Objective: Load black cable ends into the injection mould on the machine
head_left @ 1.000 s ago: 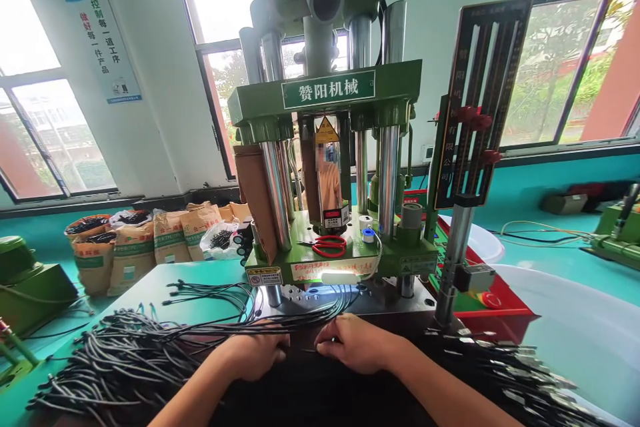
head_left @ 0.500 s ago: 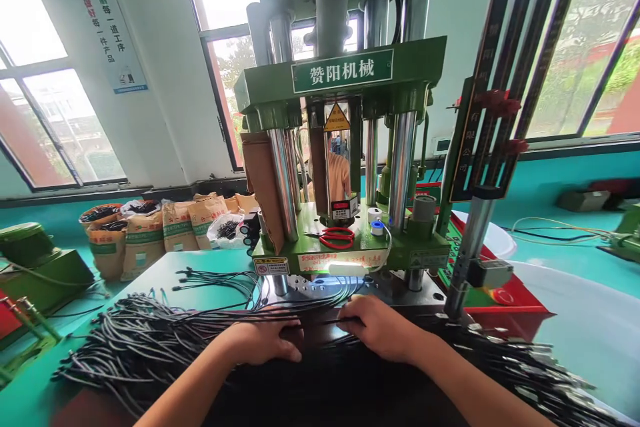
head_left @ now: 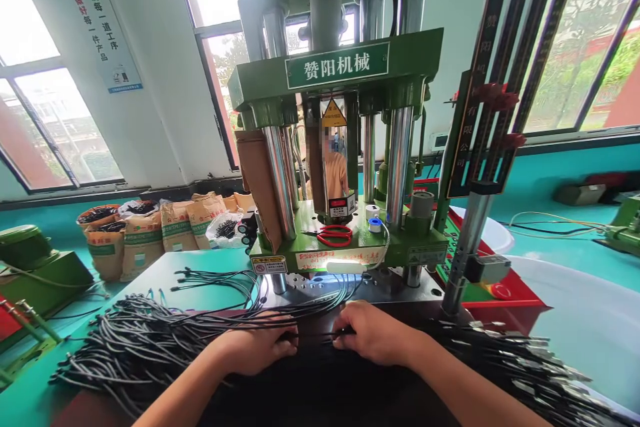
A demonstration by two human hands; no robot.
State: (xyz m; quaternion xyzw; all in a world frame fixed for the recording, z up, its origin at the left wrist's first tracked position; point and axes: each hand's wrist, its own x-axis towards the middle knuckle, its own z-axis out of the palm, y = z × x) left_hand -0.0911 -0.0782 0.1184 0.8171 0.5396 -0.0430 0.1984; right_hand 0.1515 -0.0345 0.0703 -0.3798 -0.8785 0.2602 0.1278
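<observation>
The bare left hand [head_left: 265,345] is curling its fingers near the edge of the dark, flat worktop [head_left: 280,393], but its grip is looking too dark for me to tell if it is holding anything. The bare right hand [head_left: 367,333] is pinching a thin, black, bendy cable [head_left: 316,334] with its thumb and finger. The cable is lying in the gap between the two hands and is running toward the left one.

Just behind the hands, a loose bunch of long, smooth, black cables [head_left: 310,311] is bending toward the big, green, metal press [head_left: 350,260]. A messy heap of shiny, black and grey cables [head_left: 137,340] is lying on the left. On the right, a pile of dark strands with silvery, flat metal ends [head_left: 537,367] is spreading out.

Red-handled pliers [head_left: 335,235] are resting on the press. A smooth, blue-green table [head_left: 155,283] is standing on the left, brown paper sacks [head_left: 145,240] are sitting by the pale wall [head_left: 145,100], and daylight is coming through big glass windows [head_left: 47,127]
</observation>
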